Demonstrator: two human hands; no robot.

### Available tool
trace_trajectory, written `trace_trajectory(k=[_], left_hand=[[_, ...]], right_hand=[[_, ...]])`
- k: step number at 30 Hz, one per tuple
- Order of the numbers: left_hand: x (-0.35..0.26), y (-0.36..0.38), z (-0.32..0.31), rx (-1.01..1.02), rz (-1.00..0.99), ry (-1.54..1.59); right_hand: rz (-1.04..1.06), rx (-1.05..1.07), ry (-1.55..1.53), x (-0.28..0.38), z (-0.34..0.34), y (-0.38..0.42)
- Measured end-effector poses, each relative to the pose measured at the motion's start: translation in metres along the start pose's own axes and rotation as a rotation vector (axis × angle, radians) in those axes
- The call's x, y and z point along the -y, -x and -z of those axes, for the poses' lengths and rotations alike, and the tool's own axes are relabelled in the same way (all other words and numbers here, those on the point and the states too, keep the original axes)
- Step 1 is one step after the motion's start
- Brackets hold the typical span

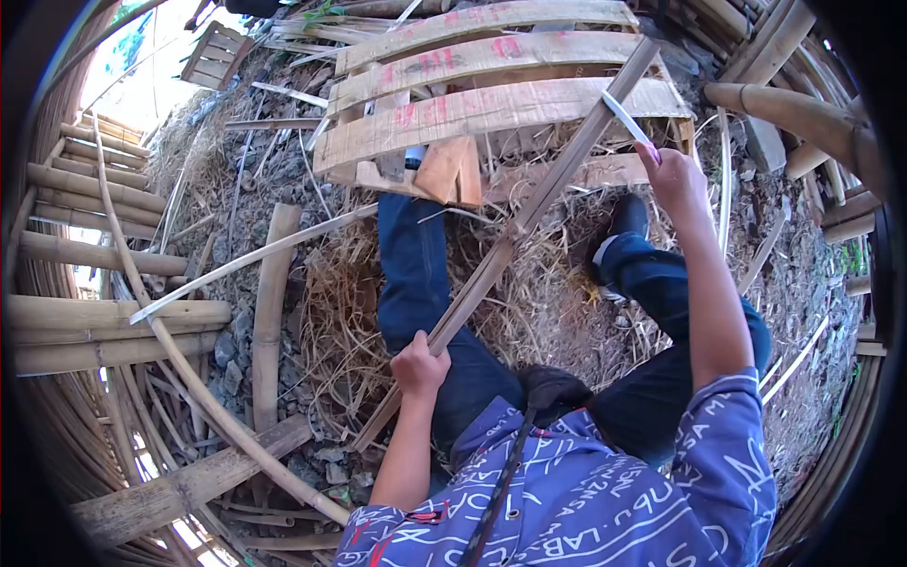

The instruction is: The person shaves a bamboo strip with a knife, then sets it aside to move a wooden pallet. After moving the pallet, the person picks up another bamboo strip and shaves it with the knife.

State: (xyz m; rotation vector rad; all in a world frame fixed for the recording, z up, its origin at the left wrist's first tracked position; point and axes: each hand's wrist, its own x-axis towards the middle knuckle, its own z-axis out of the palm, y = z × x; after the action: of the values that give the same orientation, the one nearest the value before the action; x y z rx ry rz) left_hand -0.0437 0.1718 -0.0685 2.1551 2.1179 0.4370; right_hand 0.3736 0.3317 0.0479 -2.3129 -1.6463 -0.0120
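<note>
Left hand [419, 364] grips the bamboo strip [529, 213] low down; right hand [673, 175] holds the knife [628, 121] raised beside it. Shavings [350, 312] piled below; the strip looks only partly trimmed.

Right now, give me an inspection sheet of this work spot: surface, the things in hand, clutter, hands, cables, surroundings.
Surface: stony ground strewn with dry shavings.
Job's things: long bamboo strip, slanting across the lap; knife, its blade at the strip's upper part.
Clutter: loose bamboo slat, short bamboo pole, wooden pallet.
Hands: left hand with fingers shut on the strip's lower part; right hand grips the knife.
Cables: nothing seen; only a dark strap across the shirt.
Surroundings: stacked bamboo poles at left, more bamboo at right.
</note>
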Motion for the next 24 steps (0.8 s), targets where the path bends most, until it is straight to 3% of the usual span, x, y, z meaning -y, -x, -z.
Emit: trace_trajectory(k=[2,4,5,6,8,13,16,19,20,21,24], left_hand=[[0.000,-0.005,-0.003,0.001,0.001,0.016],[-0.002,-0.007,-0.005,0.009,0.015,0.035],[-0.005,-0.007,-0.005,0.012,0.010,0.037],[-0.008,-0.007,-0.004,0.005,0.018,0.028],[-0.006,-0.005,-0.001,0.007,0.022,-0.004],[-0.002,0.001,-0.005,-0.041,-0.005,-0.003],[0.001,0.001,-0.008,-0.053,-0.016,-0.023],[0.003,0.002,-0.007,-0.051,-0.009,-0.022],[0.002,0.003,-0.007,-0.053,-0.002,-0.017],[0.000,0.001,-0.007,-0.050,0.000,-0.016],[-0.002,-0.005,-0.007,-0.048,0.002,0.009]], right_hand=[[0.075,-0.099,0.031,0.001,0.022,0.002],[-0.038,0.080,-0.215,0.036,0.044,0.020],[0.048,0.019,-0.270,0.044,0.023,0.032],[-0.006,0.242,-0.164,0.069,0.022,0.045],[0.151,0.415,-0.232,0.098,0.002,0.074],[0.311,0.332,-0.105,0.095,-0.028,0.089],[0.169,0.330,-0.114,0.065,-0.020,0.061],[-0.061,0.128,-0.057,0.003,-0.011,0.018],[-0.041,0.128,-0.060,-0.008,0.000,0.007],[0.023,-0.011,0.021,-0.006,0.007,0.007],[-0.015,0.073,-0.231,0.028,0.012,0.032]])
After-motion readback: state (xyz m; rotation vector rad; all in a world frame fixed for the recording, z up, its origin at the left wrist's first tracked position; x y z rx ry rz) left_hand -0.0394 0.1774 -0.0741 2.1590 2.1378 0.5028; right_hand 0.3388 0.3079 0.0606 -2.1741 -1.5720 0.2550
